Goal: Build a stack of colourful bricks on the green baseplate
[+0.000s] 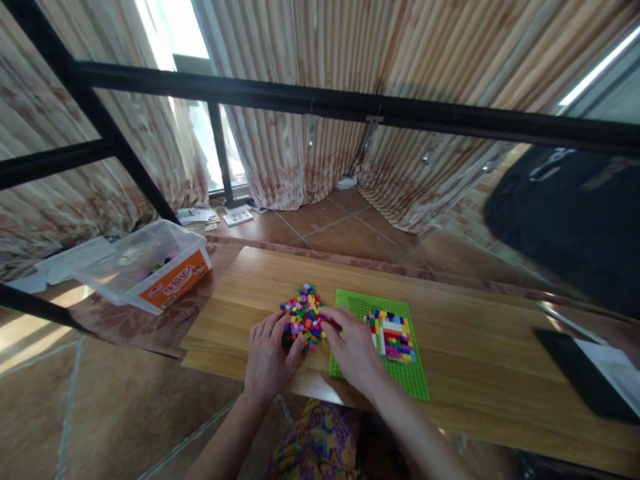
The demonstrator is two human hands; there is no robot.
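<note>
A loose pile of small multicoloured toy bricks (306,315) lies on the wooden table. My left hand (273,353) rests at the pile's left side, fingers curved and thumb apart, touching the nearest bricks. From the right, my right hand (356,347) reaches over a green baseplate (417,383) to the pile's edge. Its thumb and forefinger look parted at the bricks; no brick held between them can be made out. On the baseplate sits a patch of joined bricks (393,337) in many colours, its left side partly covered by my right hand.
A clear plastic bin (135,260) with an orange label and some bricks inside stands left of the table (480,347). At the table's right end lies a dark flat object (575,373) with white paper. A black metal bar (340,100) crosses in front of the curtains.
</note>
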